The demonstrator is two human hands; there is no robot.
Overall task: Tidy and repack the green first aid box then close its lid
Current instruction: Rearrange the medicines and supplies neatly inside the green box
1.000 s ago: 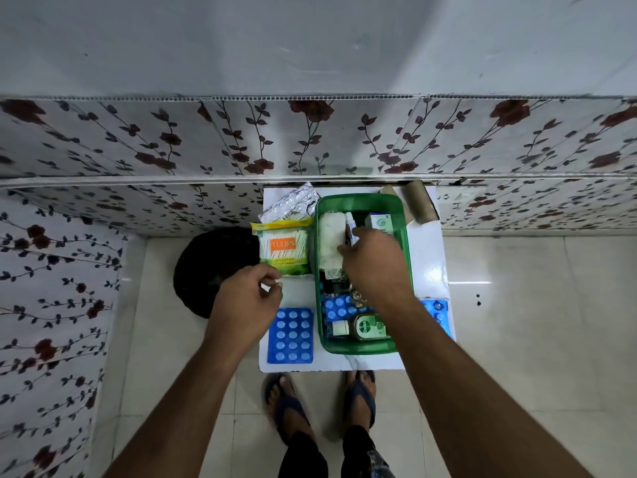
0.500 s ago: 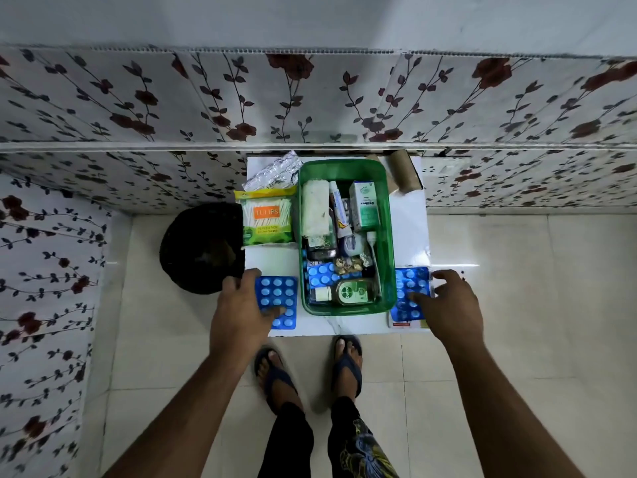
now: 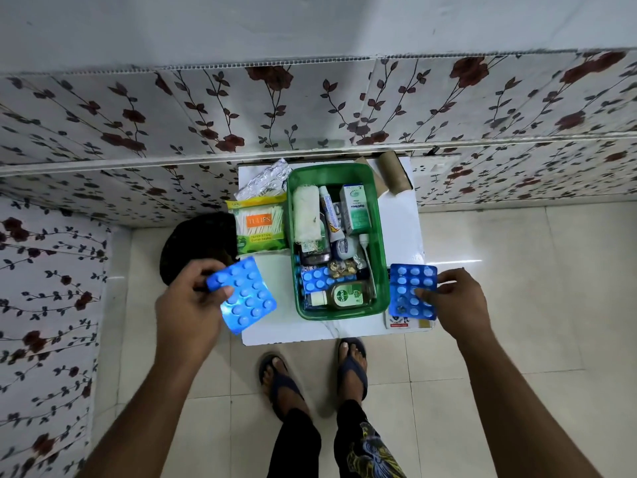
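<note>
The green first aid box sits open mid-counter, already crowded with a Dettol bottle, tubes and gauze; I see no lid. At its eight o'clock the left hand has its grip closed on a blue blister strip, lifted and tilted. At four o'clock the right hand pinches a second blue strip, whether lifted off the counter I can't tell. Best to stack both flat against the strip already inside, so the lid can seat. Both arms reach forward, wrists low.
</note>
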